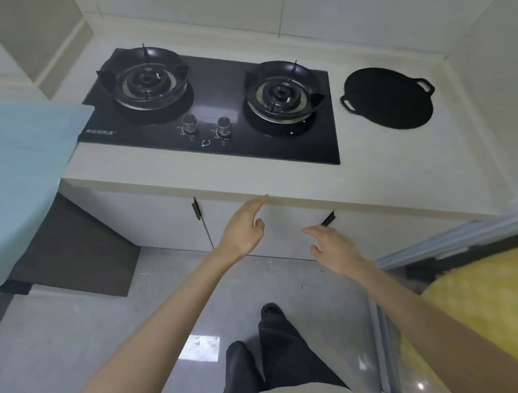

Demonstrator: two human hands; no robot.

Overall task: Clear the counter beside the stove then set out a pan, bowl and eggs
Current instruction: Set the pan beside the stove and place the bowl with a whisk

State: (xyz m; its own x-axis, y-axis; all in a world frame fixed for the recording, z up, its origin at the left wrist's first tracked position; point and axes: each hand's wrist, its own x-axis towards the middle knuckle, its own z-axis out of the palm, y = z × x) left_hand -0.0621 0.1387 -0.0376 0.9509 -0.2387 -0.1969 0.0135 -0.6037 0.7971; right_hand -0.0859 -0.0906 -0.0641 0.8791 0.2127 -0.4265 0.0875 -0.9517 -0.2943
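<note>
With my left hand [244, 226] and right hand [332, 246] open and empty below the bench [399, 166] edge, a hasty reach could shove the pan [388, 98] into the stove [218, 109].

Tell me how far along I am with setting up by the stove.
The pan already sits on the counter right of the stove. Nothing is in hand: the left hand and right hand hang open by the cupboard doors. No bowl or eggs in view.
</note>
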